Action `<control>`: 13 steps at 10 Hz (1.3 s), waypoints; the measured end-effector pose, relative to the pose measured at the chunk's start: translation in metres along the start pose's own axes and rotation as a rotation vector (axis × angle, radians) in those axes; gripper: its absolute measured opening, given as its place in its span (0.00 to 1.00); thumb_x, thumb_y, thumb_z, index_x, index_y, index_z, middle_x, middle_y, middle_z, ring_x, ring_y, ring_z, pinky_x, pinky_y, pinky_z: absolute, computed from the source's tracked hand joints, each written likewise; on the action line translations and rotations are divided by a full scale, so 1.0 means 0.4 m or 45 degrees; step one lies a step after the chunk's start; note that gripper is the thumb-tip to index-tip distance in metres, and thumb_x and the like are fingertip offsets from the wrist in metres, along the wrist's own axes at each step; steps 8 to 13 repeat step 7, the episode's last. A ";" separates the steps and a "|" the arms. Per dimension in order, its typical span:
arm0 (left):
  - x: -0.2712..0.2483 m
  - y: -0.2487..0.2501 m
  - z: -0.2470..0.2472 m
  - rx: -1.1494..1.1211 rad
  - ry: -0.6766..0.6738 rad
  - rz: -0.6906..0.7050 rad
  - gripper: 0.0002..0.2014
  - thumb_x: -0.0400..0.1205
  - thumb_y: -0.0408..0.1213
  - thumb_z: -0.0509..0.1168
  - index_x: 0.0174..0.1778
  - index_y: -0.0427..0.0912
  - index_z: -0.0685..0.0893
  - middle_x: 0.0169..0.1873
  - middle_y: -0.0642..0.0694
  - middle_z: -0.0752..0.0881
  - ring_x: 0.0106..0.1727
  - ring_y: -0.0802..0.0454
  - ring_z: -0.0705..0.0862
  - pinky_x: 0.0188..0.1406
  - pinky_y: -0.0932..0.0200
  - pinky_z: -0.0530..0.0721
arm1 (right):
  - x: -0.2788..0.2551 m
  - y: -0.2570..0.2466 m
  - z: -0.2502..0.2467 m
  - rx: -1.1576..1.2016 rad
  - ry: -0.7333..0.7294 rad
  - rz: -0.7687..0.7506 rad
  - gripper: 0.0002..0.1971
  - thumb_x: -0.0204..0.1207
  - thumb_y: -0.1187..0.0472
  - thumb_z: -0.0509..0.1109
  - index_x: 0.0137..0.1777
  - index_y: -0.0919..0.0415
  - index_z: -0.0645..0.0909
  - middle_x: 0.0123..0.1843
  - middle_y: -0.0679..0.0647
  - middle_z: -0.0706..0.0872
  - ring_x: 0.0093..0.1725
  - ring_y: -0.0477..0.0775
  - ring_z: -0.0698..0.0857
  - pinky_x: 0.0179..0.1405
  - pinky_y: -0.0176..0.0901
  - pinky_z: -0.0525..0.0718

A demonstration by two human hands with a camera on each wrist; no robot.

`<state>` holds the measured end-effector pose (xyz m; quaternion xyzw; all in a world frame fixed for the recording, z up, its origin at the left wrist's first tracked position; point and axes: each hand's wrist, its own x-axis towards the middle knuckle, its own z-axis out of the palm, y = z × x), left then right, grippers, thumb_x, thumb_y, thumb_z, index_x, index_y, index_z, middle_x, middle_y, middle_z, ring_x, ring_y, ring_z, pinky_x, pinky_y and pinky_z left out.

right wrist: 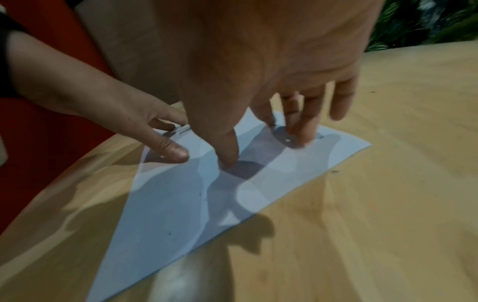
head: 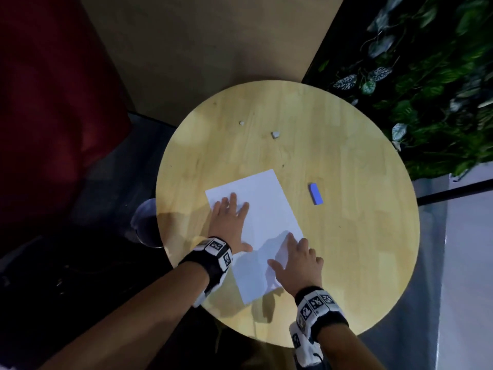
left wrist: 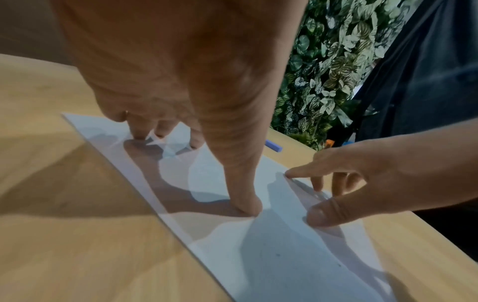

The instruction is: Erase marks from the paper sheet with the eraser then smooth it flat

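head: paper sheet (head: pixel 262 209) flat on round wood surface (head: pixel 346 263), left hand (head: pixel 229 222) and right hand (head: pixel 298 263) spread on it, fingers straight; blue eraser (head: pixel 315 193) well right of sheet, untouched | left wrist: fingertips (left wrist: pixel 245 206) press sheet | right wrist: fingers (right wrist: pixel 229 157) extended on sheet, holding nothing

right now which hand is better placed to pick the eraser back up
Right. The right hand rests on the paper's right edge, the side where the eraser lies; the left hand would have to cross over.
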<state>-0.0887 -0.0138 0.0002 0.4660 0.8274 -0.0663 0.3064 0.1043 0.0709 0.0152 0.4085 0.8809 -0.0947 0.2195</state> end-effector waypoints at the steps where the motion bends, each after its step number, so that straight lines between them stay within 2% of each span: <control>1: 0.046 0.013 -0.021 0.053 -0.006 0.105 0.60 0.71 0.62 0.76 0.88 0.49 0.43 0.86 0.36 0.34 0.87 0.34 0.40 0.85 0.40 0.41 | 0.036 0.034 -0.007 0.109 -0.015 -0.286 0.42 0.77 0.41 0.66 0.85 0.50 0.49 0.83 0.52 0.56 0.79 0.56 0.59 0.75 0.49 0.66; 2: 0.091 0.026 -0.045 0.098 -0.033 0.200 0.61 0.69 0.59 0.79 0.89 0.50 0.44 0.86 0.37 0.34 0.87 0.38 0.38 0.85 0.42 0.41 | 0.089 0.061 -0.017 0.138 -0.080 -0.383 0.49 0.73 0.37 0.69 0.85 0.48 0.42 0.86 0.46 0.39 0.84 0.49 0.42 0.81 0.47 0.52; 3: 0.119 0.035 -0.058 0.163 -0.051 0.235 0.62 0.69 0.58 0.80 0.89 0.51 0.45 0.86 0.38 0.35 0.87 0.41 0.37 0.84 0.44 0.40 | 0.134 0.071 -0.027 0.161 -0.122 -0.383 0.55 0.67 0.33 0.71 0.85 0.46 0.39 0.85 0.45 0.34 0.84 0.49 0.39 0.82 0.48 0.48; 4: 0.137 0.042 -0.069 0.178 -0.079 0.215 0.62 0.69 0.55 0.80 0.89 0.52 0.43 0.86 0.41 0.34 0.87 0.42 0.35 0.84 0.44 0.39 | 0.166 0.080 -0.043 0.154 -0.118 -0.380 0.56 0.66 0.31 0.70 0.85 0.44 0.39 0.86 0.44 0.35 0.84 0.49 0.41 0.82 0.48 0.48; 5: 0.137 0.054 -0.077 0.201 -0.087 0.188 0.58 0.72 0.51 0.79 0.89 0.53 0.45 0.86 0.42 0.34 0.87 0.43 0.36 0.84 0.45 0.39 | 0.186 0.084 -0.053 0.115 -0.098 -0.367 0.55 0.66 0.29 0.68 0.85 0.45 0.41 0.86 0.44 0.40 0.84 0.49 0.46 0.80 0.48 0.52; 6: 0.114 0.074 -0.089 0.178 0.068 0.166 0.47 0.79 0.45 0.74 0.88 0.50 0.53 0.87 0.43 0.38 0.88 0.45 0.40 0.85 0.49 0.40 | 0.202 0.082 -0.064 0.075 -0.088 -0.341 0.55 0.66 0.27 0.66 0.85 0.47 0.41 0.86 0.46 0.42 0.83 0.52 0.50 0.78 0.50 0.56; 7: 0.049 0.063 -0.084 0.008 0.204 0.132 0.39 0.82 0.46 0.69 0.87 0.48 0.58 0.88 0.43 0.44 0.88 0.46 0.44 0.84 0.50 0.41 | 0.205 0.086 -0.087 0.051 -0.101 -0.377 0.54 0.66 0.28 0.65 0.85 0.48 0.42 0.86 0.48 0.44 0.82 0.54 0.52 0.78 0.50 0.57; 13: 0.049 0.063 -0.084 0.008 0.204 0.132 0.39 0.82 0.46 0.69 0.87 0.48 0.58 0.88 0.43 0.44 0.88 0.46 0.44 0.84 0.50 0.41 | 0.205 0.086 -0.087 0.051 -0.101 -0.377 0.54 0.66 0.28 0.65 0.85 0.48 0.42 0.86 0.48 0.44 0.82 0.54 0.52 0.78 0.50 0.57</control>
